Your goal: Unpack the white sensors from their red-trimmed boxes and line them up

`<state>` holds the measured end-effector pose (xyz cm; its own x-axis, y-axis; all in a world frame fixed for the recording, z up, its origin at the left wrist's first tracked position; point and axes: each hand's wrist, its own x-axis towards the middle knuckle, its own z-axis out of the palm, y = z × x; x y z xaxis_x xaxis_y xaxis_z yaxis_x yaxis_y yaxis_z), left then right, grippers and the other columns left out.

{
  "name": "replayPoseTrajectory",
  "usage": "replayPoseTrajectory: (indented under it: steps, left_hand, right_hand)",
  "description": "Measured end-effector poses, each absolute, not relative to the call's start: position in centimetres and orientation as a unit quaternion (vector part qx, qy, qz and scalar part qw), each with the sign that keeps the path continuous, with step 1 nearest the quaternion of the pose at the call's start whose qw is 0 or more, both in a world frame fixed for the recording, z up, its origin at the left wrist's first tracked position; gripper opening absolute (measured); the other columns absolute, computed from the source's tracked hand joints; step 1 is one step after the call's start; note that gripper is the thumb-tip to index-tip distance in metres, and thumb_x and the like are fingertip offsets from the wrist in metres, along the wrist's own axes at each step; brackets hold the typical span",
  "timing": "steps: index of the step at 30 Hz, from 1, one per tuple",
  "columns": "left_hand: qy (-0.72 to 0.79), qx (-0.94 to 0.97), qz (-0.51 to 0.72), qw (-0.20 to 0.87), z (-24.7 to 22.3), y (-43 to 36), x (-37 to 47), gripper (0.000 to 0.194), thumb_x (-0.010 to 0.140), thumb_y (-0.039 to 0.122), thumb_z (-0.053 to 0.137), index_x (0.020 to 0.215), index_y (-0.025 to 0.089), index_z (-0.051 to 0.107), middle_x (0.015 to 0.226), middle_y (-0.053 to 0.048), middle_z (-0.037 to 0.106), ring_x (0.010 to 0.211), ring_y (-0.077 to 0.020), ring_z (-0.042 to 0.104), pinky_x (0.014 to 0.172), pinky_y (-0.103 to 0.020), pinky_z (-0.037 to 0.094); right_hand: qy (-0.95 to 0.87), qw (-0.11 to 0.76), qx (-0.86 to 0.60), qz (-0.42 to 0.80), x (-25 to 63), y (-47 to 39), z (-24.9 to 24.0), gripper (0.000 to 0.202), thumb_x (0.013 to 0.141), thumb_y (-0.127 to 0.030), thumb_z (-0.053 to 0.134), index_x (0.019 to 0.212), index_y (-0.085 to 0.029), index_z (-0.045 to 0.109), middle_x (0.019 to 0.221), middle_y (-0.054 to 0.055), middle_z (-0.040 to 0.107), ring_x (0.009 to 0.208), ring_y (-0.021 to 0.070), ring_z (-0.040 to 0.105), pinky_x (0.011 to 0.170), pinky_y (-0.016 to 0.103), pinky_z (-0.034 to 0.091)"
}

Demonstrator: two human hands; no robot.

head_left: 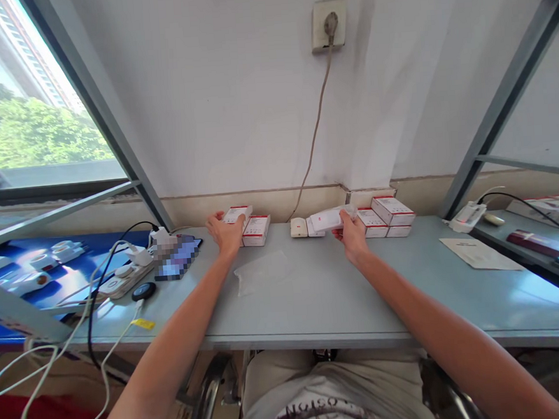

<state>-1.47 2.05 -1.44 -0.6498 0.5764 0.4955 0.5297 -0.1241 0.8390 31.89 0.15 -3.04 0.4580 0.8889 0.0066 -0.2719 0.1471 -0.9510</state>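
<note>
My left hand [224, 231] is closed around a small white box [238, 213] with red print, at the back of the desk. A second box of the same kind [257, 230] stands against it on the right. My right hand [352, 233] pinches a flat white item [327, 219], apparently in a clear plastic sleeve, by its right end. Just left of this lies a cream-coloured square piece [298, 228], with another white piece partly hidden behind the held item. A clear plastic bag [262, 273] rests flat on the desk between my arms.
Several white boxes [393, 211] are stacked beyond my right hand. To the left are a power strip [124, 281], a phone [180, 258], a black round puck [144, 291] and loose cables. A paper sheet [478, 253] lies at right. Metal frame posts flank the desk [315, 309].
</note>
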Motion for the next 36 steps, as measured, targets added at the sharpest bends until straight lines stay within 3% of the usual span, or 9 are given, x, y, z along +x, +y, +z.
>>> replayPoseTrajectory:
  steps: [4,11,13,17,20,23,29,33,36]
  left_hand:
    - [0.66,0.417,0.624,0.042,-1.4,2.5,-2.1,0.064,0.075,0.041,0.091,0.121,0.023,0.05,0.136,-0.014,0.056,0.138,-0.0348,0.053,0.118,-0.053,0.043]
    - [0.65,0.421,0.626,0.088,-2.0,3.2,-2.8,0.057,0.079,0.03,0.086,0.124,0.021,0.052,0.133,-0.012,0.061,0.13,-0.0302,0.062,0.113,-0.045,0.049]
    - [0.652,0.429,0.623,0.048,-1.6,2.9,-2.7,0.053,0.082,0.029,0.083,0.124,0.02,0.052,0.134,-0.014,0.06,0.132,-0.0329,0.06,0.116,-0.05,0.046]
    - [0.559,0.525,0.624,-0.154,-0.4,1.5,-2.3,0.043,0.092,0.028,0.073,0.128,0.017,0.051,0.14,-0.017,0.057,0.141,-0.034,0.05,0.126,-0.057,0.033]
    - [0.454,0.613,0.61,-0.216,0.2,0.2,-1.2,0.036,0.101,0.032,0.064,0.132,0.019,0.051,0.141,-0.017,0.057,0.14,-0.0304,0.052,0.124,-0.054,0.037]
    - [0.37,0.716,0.56,-0.194,-0.2,-1.1,1.1,0.04,0.104,0.041,0.062,0.137,0.021,0.051,0.141,-0.017,0.06,0.137,-0.0303,0.057,0.119,-0.053,0.045]
    - [0.303,0.869,0.372,-0.122,-1.8,-2.8,5.2,0.086,0.098,0.061,0.073,0.165,0.025,0.033,0.158,-0.018,0.054,0.147,-0.0354,0.053,0.123,-0.056,0.045]
    - [0.303,0.891,0.322,-0.1,-2.0,-2.9,5.1,0.078,0.1,0.054,0.072,0.164,0.026,0.037,0.155,-0.015,0.06,0.138,-0.0341,0.063,0.115,-0.053,0.052]
    - [0.328,0.883,0.324,-0.088,-2.1,-2.6,4.5,0.07,0.099,0.049,0.074,0.158,0.025,0.045,0.149,-0.013,0.066,0.129,-0.0326,0.069,0.108,-0.048,0.057]
  right_hand:
    - [-0.305,0.687,-0.507,0.42,32.0,0.2,-3.1,0.031,0.089,-0.053,0.071,0.097,-0.025,0.059,0.078,-0.002,0.068,0.057,0.0132,0.061,0.049,0.024,0.05]
    - [-0.3,0.692,-0.5,0.424,32.0,0.2,-3.1,0.026,0.092,-0.048,0.07,0.098,-0.025,0.061,0.079,-0.001,0.069,0.056,0.0126,0.061,0.049,0.024,0.05]
    - [-0.303,0.691,-0.503,0.42,32.0,0.3,-3.1,0.028,0.091,-0.05,0.071,0.099,-0.024,0.061,0.08,-0.001,0.07,0.056,0.0123,0.061,0.048,0.024,0.05]
    - [-0.317,0.68,-0.51,0.421,31.8,0.1,-2.9,0.027,0.09,-0.049,0.071,0.097,-0.024,0.061,0.079,-0.002,0.07,0.055,0.0119,0.061,0.049,0.023,0.051]
    - [-0.348,0.659,-0.489,0.454,31.4,-0.4,-2.6,0.023,0.092,-0.044,0.071,0.093,-0.024,0.06,0.079,0.0,0.072,0.057,0.0136,0.065,0.053,0.025,0.055]
    - [-0.402,0.628,-0.446,0.496,30.7,-1.2,-2.5,0.023,0.09,-0.041,0.077,0.094,-0.024,0.062,0.085,0.004,0.077,0.065,0.0185,0.072,0.061,0.031,0.061]
    - [-0.509,0.528,-0.33,0.594,28.6,-3.6,-2.3,0.045,0.078,-0.047,0.091,0.112,-0.025,0.071,0.114,0.009,0.08,0.091,0.0277,0.08,0.081,0.044,0.069]
    - [-0.545,0.497,-0.292,0.609,27.8,-4.7,-2.0,0.05,0.077,-0.051,0.093,0.116,-0.027,0.074,0.121,0.006,0.078,0.109,0.0273,0.075,0.09,0.044,0.068]
    - [-0.536,0.503,-0.317,0.6,28.3,-4.2,-2.1,0.045,0.074,-0.058,0.092,0.098,-0.024,0.076,0.107,0.006,0.078,0.098,0.0246,0.074,0.089,0.043,0.066]
